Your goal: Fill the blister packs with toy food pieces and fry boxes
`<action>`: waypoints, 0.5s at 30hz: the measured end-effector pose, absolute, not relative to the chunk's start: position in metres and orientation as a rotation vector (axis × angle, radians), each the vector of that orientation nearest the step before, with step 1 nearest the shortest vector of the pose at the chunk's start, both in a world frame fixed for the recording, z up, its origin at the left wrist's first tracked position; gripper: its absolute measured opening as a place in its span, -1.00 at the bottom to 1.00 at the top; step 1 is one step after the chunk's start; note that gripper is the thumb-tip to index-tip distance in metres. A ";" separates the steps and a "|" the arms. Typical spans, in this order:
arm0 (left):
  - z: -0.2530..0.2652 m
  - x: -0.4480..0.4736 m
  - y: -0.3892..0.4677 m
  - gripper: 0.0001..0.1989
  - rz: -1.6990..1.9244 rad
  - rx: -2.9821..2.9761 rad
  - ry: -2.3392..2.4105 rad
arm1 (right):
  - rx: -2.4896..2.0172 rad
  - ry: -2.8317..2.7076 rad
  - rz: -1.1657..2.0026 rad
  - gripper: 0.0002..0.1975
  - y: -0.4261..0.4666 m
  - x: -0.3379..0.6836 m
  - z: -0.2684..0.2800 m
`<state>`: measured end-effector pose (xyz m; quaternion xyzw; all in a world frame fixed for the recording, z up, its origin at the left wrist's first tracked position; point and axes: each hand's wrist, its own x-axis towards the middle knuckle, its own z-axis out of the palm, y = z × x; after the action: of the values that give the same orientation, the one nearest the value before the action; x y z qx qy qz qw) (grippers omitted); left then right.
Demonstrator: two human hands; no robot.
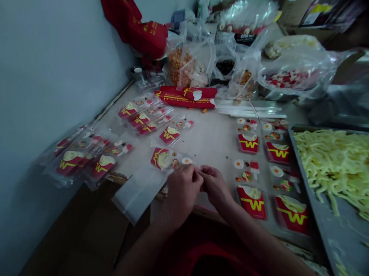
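My left hand (183,188) is closed, its fingers pinched at the right end of a clear plastic packet (163,158). My right hand (217,186) is closed too, with its fingertips meeting the left ones at that same end; just what they pinch is partly hidden. Inside the packet are a red fries carton with a yellow zigzag and small food-shaped pieces, one like a fried egg. A flat, translucent plastic bag (141,194) lies below it, reaching over the table's front edge. Another filled packet (170,134) lies just beyond.
Filled packets (101,166) lie in overlapping groups on the left. Several unsealed-looking sets (252,200) lie right of my hands, beside a metal tray (316,213) of pale yellow fry-like strips (345,165). Red carton stacks (185,98) and bags of small pieces (180,67) stand behind.
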<state>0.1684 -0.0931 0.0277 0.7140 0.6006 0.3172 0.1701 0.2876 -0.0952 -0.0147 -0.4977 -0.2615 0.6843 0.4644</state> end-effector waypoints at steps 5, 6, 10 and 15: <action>0.022 0.156 -0.101 -0.81 1.266 1.993 1.439 | -1.038 -0.877 1.741 -0.70 -0.043 0.305 0.005; 0.021 0.144 -0.099 -0.81 1.287 2.060 1.447 | -1.019 -0.916 1.752 -0.70 -0.023 0.311 0.011; 0.016 0.083 -0.073 -0.84 0.894 2.250 1.968 | -1.107 -1.029 1.944 -0.69 0.079 0.331 0.031; 0.002 0.030 -0.011 -0.50 0.201 2.149 2.240 | -1.454 -1.098 1.858 -0.74 0.181 0.328 0.041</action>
<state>0.0300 -0.0105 0.0025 0.6907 0.7201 0.0645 0.0156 0.3276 0.1812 0.0406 -0.5386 -0.4067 0.6882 0.2664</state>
